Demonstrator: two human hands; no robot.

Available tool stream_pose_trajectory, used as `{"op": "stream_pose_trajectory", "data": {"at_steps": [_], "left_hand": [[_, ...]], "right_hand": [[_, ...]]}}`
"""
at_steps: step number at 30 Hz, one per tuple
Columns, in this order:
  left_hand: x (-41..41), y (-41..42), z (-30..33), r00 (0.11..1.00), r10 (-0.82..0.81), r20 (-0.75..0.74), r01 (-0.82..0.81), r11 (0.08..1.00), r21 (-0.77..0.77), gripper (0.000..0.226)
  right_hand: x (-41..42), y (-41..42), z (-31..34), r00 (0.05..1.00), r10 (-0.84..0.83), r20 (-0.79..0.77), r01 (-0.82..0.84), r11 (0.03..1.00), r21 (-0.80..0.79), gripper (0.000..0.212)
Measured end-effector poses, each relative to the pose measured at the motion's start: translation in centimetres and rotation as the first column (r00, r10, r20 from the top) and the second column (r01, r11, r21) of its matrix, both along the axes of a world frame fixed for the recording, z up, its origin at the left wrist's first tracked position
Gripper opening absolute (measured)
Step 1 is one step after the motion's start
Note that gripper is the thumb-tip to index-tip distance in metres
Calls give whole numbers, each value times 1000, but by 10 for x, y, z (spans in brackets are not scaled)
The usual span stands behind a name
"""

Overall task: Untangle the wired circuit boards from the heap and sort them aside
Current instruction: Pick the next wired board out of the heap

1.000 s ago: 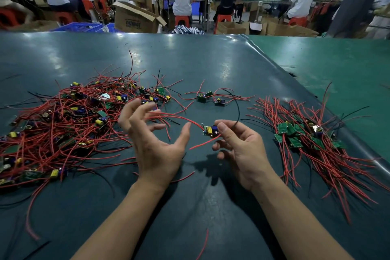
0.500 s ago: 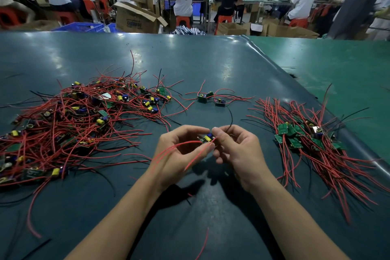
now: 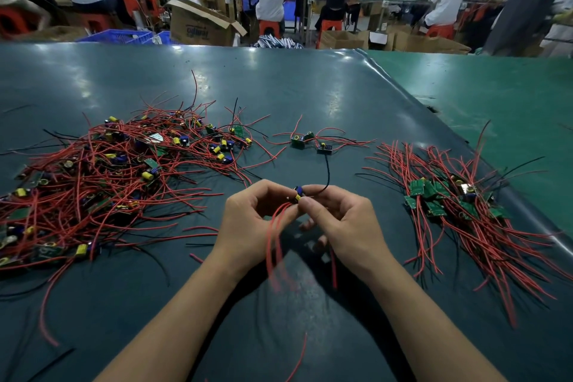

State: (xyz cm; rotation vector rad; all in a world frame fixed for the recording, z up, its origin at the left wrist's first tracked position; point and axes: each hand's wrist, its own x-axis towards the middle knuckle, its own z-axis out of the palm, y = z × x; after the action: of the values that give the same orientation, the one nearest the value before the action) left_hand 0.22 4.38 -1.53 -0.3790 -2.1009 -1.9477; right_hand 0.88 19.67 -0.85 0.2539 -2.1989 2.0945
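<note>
Table point(image 3: 279, 87) is carrying the big tangled heap point(image 3: 108, 177) at left and the sorted pile point(image 3: 459, 205) at right; three loose boards point(image 3: 307, 141) are lying between, further back. Both hands are meeting over the near middle: left hand point(image 3: 251, 223) and right hand point(image 3: 344, 223) are each pinching one small board point(image 3: 298, 194), its red wires point(image 3: 274, 245) dangling down, a black wire arcing up. Board is likely light and stiff, leads floppy and snag-prone; best holding the board edges, not pulling the wires.
</note>
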Motion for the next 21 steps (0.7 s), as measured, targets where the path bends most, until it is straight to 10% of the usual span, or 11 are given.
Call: {"op": "stream_pose_trajectory", "data": {"at_steps": [15, 21], "left_hand": [[-3, -8, 8, 979, -149, 136, 91, 927, 363, 11], [-8, -9, 12, 978, -94, 185, -30, 816, 577, 23]], "right_hand": [[-2, 5, 4, 997, -12, 82, 24, 989, -147, 17], [-12, 16, -3, 851, -516, -98, 524, 848, 83, 14]]}}
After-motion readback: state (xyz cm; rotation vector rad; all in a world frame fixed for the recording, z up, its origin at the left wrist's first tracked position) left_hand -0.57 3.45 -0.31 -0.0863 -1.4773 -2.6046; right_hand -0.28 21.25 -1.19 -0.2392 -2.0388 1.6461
